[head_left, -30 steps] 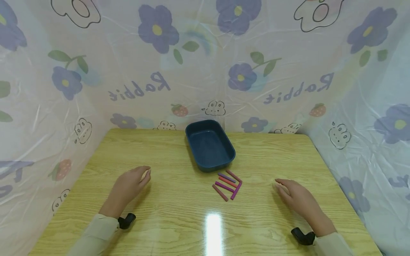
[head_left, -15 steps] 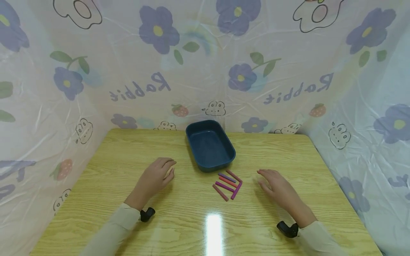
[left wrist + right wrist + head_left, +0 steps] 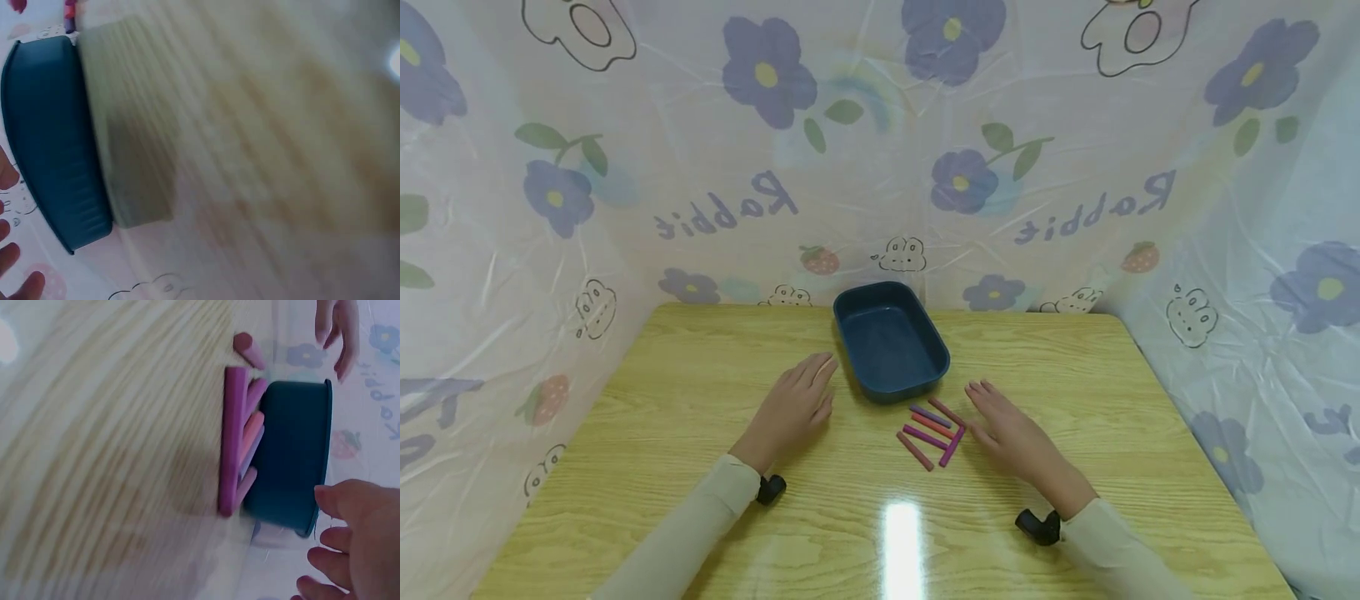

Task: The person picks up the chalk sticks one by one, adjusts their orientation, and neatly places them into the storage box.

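Just left of the right hand (image 3: 1011, 433), a small cluster of sticks (image 3: 934, 432) lay on the wooden bench (image 3: 700, 467), between that hand and the left hand (image 3: 796, 408). They were pink, purple and maroon, five or six of them, and most ran roughly parallel, slanting from near-left to far-right in the head view, while one purple stick (image 3: 952, 447) crossed their right ends at an angle. The right hand was plainly the nearer of the two: its thumb side sat just beside the purple stick's end, though contact could not be told. Its fingers (image 3: 981, 396) were spread, nearly straight and low over the wood, holding nothing. In the right wrist view the purple stick (image 3: 231, 440) ran lengthwise in front of the blue tray (image 3: 294, 456).

Beyond the sticks stood that blue tray (image 3: 891, 343), its near rim just past their far ends. The left hand lay flat and relaxed beside the tray's left wall, fingers pointing towards it, also holding nothing, and well apart from the sticks.
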`<state>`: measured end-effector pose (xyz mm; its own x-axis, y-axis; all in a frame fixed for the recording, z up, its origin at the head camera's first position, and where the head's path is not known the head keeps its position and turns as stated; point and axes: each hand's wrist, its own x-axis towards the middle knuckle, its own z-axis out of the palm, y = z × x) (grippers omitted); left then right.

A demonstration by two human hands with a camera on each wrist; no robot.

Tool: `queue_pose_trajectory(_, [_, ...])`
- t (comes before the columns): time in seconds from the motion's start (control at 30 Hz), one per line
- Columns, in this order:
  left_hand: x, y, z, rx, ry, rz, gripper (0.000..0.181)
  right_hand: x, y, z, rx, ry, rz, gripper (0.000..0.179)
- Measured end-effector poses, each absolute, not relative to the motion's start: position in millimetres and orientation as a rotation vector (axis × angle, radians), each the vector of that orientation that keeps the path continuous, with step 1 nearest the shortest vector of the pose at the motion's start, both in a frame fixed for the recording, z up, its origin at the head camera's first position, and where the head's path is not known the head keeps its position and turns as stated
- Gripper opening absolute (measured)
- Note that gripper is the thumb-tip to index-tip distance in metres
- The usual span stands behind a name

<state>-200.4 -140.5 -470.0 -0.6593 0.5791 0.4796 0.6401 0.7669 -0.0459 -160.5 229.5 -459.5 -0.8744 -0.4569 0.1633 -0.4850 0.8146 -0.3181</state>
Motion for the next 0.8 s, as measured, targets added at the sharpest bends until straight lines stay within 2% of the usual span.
queue_pose_trajectory(0.27, [-225.6,-131.4,-473.5,-0.933,-2.528,-0.124,0.065,-165.8,207.6,-459.6,0.862,-2.910,0.497,0.057])
queue_pose_trajectory(0.5, [-247.6,-121.6,-472.9,-0.943,-2.551,-0.086,0.063,-166.5,192.1,-460.4,0.952,-2.815,0.460,0.055])
queue_pose_trajectory(0.8, [-279.9,-120.3,-477.4,-0.858,-2.634,0.063,0.067,-167.3,172.8,-459.9,0.941,-2.789,0.406,0.054])
